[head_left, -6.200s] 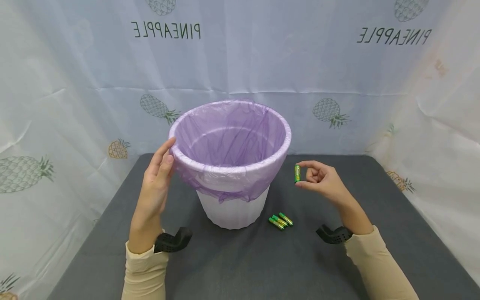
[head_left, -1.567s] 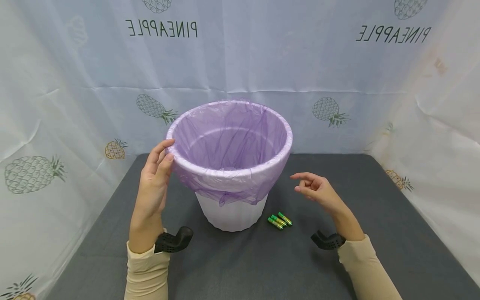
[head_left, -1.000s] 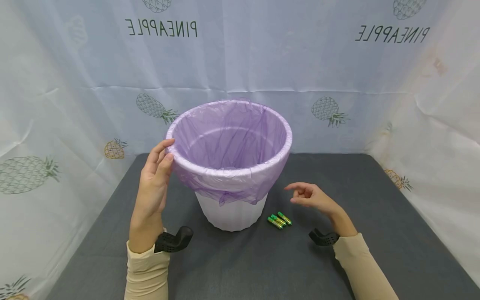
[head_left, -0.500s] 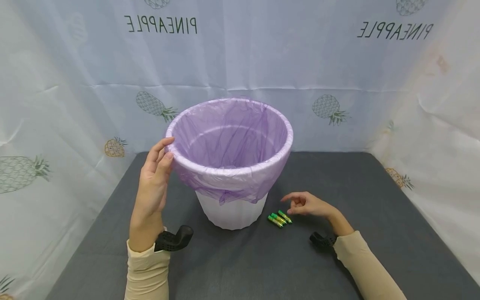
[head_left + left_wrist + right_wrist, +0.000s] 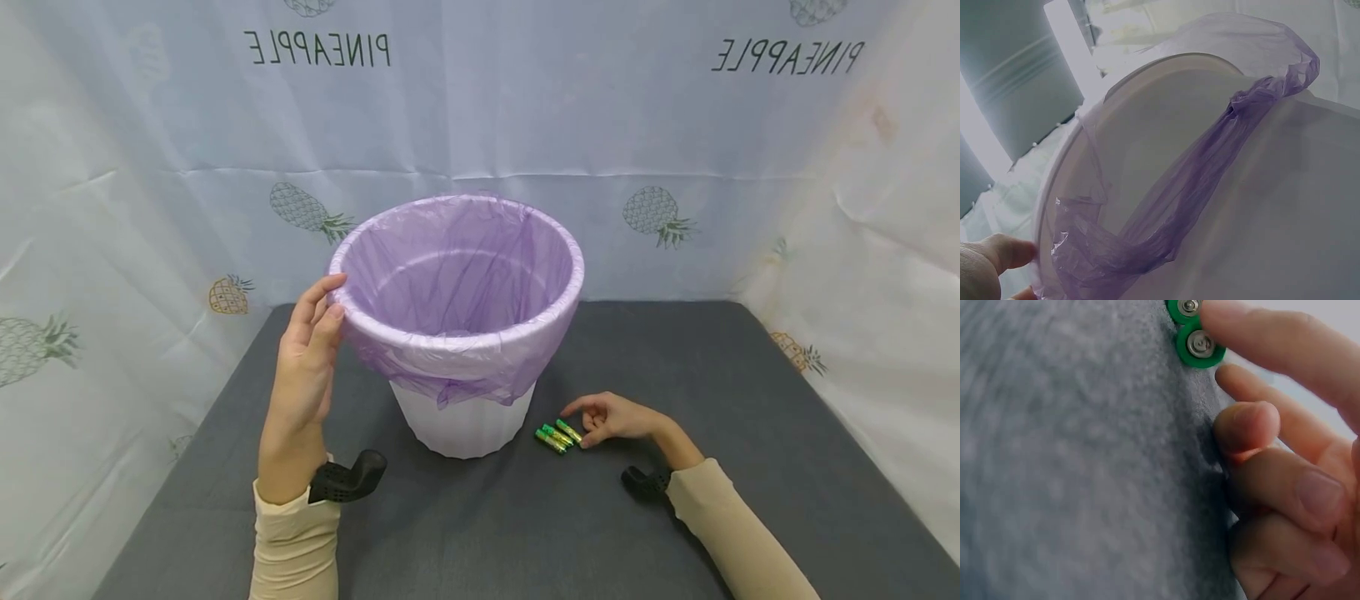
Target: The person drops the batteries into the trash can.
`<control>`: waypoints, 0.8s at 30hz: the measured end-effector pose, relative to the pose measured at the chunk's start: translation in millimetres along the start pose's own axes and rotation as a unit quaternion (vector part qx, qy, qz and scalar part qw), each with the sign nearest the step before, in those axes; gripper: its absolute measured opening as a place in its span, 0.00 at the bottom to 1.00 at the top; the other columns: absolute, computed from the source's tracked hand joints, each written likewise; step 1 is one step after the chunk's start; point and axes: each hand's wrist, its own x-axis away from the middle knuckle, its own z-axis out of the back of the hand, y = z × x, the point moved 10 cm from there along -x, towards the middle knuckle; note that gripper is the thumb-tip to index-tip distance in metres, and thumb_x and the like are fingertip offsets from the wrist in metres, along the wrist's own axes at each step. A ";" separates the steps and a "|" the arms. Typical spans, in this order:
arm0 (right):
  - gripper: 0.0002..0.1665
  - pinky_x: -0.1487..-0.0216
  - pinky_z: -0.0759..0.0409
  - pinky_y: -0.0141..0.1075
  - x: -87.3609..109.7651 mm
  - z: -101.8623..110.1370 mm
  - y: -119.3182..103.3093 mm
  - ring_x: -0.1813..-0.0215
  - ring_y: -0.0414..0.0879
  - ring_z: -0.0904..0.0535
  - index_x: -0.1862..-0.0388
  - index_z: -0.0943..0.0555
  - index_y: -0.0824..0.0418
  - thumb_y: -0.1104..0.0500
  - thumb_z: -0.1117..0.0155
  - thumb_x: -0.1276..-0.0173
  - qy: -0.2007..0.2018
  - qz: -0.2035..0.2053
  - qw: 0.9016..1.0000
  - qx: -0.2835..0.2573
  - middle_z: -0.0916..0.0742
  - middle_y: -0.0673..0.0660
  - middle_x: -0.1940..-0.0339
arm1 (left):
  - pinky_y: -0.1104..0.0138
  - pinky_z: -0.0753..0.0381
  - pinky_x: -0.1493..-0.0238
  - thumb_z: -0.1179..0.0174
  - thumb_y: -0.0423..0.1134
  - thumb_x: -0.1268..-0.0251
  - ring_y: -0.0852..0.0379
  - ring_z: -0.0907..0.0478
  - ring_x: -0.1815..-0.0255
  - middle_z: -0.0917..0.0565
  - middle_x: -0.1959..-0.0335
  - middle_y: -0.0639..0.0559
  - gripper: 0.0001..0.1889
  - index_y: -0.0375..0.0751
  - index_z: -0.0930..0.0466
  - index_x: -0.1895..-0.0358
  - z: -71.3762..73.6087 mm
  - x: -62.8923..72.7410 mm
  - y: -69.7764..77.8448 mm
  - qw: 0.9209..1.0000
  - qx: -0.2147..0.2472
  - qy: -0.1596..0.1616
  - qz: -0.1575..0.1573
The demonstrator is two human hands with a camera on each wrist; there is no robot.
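A white trash can (image 5: 467,425) stands on the dark tabletop, its rim covered by a thin purple bin liner (image 5: 450,367). My left hand (image 5: 303,367) holds the can's left rim with bent fingers and thumb; in the left wrist view the thumb (image 5: 1013,252) touches the edge. Three green-and-gold batteries lie side by side right of the can. My right hand (image 5: 615,418) is low at the rightmost battery (image 5: 568,430), index finger and thumb spread around its two ends. In the right wrist view the thumb overlaps a battery end (image 5: 1200,345); the other fingers are curled.
Beyond the dark table (image 5: 480,533) hangs a pale curtain (image 5: 510,100) printed with pineapples. Black wrist mounts (image 5: 348,477) sit at both cuffs. Bunched liner (image 5: 1204,169) hangs along the can's side in the left wrist view.
Earlier my right hand pinched a battery beside the can; later it was free of it. It has since lowered and moved left to the batteries on the table. The left hand has stayed.
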 end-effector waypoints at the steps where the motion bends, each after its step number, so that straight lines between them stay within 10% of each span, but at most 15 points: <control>1: 0.30 0.73 0.31 0.25 -0.5 0.3 0.4 0.79 0.27 0.37 0.42 0.29 0.79 0.64 0.32 0.39 0.003 -0.001 1.000 0.002 0.26 0.43 0.77 | 0.75 0.30 0.43 0.56 0.34 0.26 0.66 0.28 0.50 0.33 0.35 0.47 0.17 0.51 0.29 0.39 0.1 0.3 0.3 1.000 0.000 0.001 0.000; 24: 0.16 0.79 0.36 0.25 2.1 24.7 25.4 0.82 0.29 0.35 0.57 0.17 0.73 0.63 0.30 0.41 0.157 -0.074 0.985 0.019 0.22 0.40 0.83 | 0.76 0.31 0.41 0.56 0.34 0.26 0.66 0.28 0.48 0.31 0.37 0.50 0.17 0.50 0.30 0.39 -2.3 0.3 1.7 1.000 0.010 -0.007 -0.011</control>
